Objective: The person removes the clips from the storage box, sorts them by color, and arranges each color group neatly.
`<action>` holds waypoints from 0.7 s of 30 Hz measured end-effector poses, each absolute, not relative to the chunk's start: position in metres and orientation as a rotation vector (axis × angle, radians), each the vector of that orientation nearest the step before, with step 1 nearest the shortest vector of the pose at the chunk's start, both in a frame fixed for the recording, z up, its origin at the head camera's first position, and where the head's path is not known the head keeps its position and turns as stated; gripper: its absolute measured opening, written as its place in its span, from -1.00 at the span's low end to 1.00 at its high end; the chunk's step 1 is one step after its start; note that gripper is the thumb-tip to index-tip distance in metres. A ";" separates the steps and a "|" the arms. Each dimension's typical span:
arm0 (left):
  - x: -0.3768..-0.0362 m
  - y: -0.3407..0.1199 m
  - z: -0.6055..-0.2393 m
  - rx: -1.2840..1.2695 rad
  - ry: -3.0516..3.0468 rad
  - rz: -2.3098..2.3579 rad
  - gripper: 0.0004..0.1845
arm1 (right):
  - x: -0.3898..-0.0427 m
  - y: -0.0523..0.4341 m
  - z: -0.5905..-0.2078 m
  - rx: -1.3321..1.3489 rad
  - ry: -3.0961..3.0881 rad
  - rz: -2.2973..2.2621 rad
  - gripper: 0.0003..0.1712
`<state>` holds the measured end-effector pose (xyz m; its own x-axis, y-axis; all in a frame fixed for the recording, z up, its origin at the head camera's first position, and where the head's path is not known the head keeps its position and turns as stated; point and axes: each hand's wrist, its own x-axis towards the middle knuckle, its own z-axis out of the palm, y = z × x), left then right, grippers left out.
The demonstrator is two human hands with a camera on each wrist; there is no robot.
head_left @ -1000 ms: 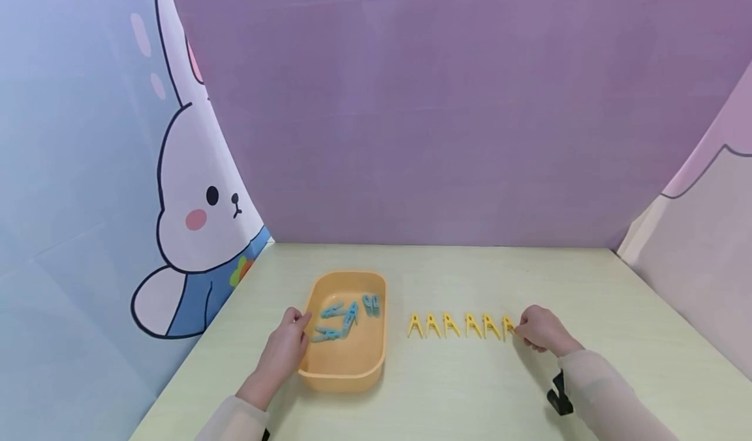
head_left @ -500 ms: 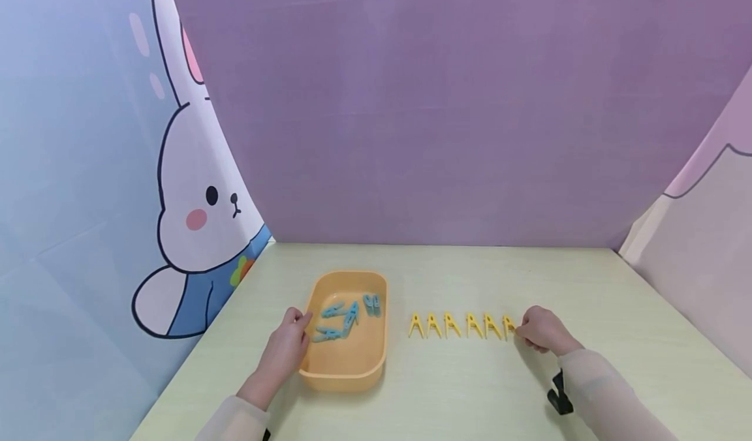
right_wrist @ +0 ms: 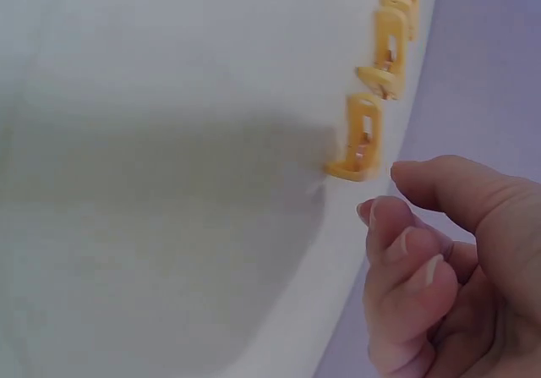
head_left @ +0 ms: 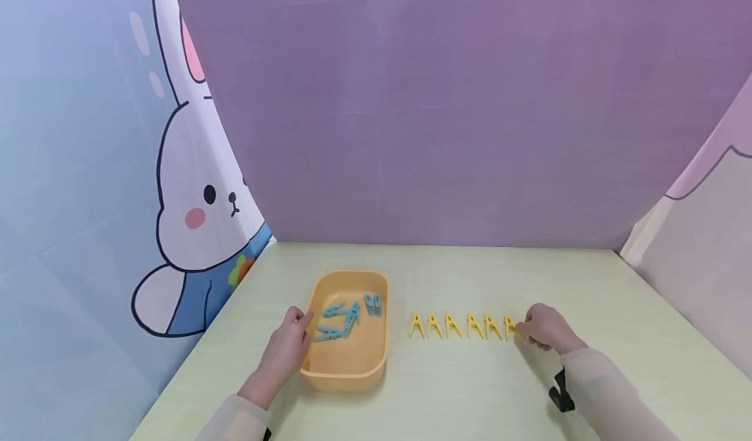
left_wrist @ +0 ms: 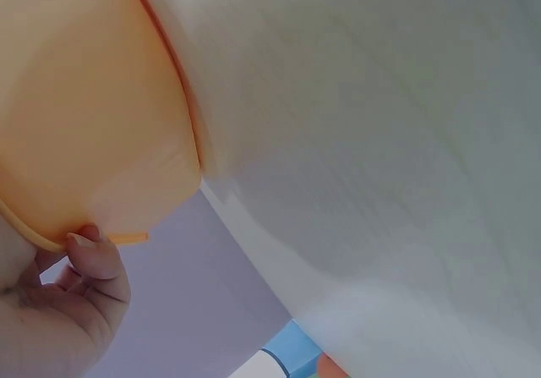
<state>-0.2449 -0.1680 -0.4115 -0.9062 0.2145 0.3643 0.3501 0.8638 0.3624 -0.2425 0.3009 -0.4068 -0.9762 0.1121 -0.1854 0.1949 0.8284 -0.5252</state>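
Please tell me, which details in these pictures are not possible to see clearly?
- Blue plastic clothespins in the orange plastic tray: head view, too small and overlapping to count surely.
- Left hand: left wrist view, cut off by the frame edge; only some fingers at the tray rim show.
- Row of yellow plastic clothespins: right wrist view, top edge cuts it off.
- Right hand: whether it touches the nearest yellow clothespin is unclear.

No legible text, labels, brands, numbers or signs on any surface in any view.
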 end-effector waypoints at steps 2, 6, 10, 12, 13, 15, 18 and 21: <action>-0.245 -0.168 -0.412 -0.423 -2.717 -0.612 -0.59 | -0.245 0.300 -0.405 0.234 2.869 -0.855 -0.80; -0.246 -0.168 -0.413 -0.432 -2.709 -0.609 -0.59 | -0.250 0.293 -0.397 0.190 2.884 -0.892 -0.78; -0.248 -0.167 -0.414 -0.431 -2.714 -0.601 -0.58 | -0.255 0.281 -0.388 0.135 2.899 -0.902 -0.75; -0.248 -0.166 -0.414 -0.434 -2.716 -0.590 -0.58 | -0.259 0.273 -0.384 0.104 2.903 -0.906 -0.73; -0.248 -0.166 -0.414 -0.435 -2.716 -0.582 -0.58 | -0.260 0.269 -0.382 0.088 2.907 -0.904 -0.73; -0.248 -0.166 -0.414 -0.434 -2.717 -0.571 -0.58 | -0.263 0.261 -0.379 0.057 2.908 -0.921 -0.71; -0.248 -0.166 -0.415 -0.437 -2.713 -0.561 -0.58 | -0.266 0.249 -0.374 0.010 2.916 -0.931 -0.71; -0.248 -0.166 -0.416 -0.446 -2.703 -0.561 -0.59 | -0.268 0.236 -0.369 -0.035 2.924 -0.947 -0.70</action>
<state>-0.2479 -0.1656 -0.4164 -0.8917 0.2314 0.3891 0.3671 0.8725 0.3225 -0.2682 0.2358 -0.3690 -0.9974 -0.0424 -0.0577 -0.0005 0.8102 -0.5862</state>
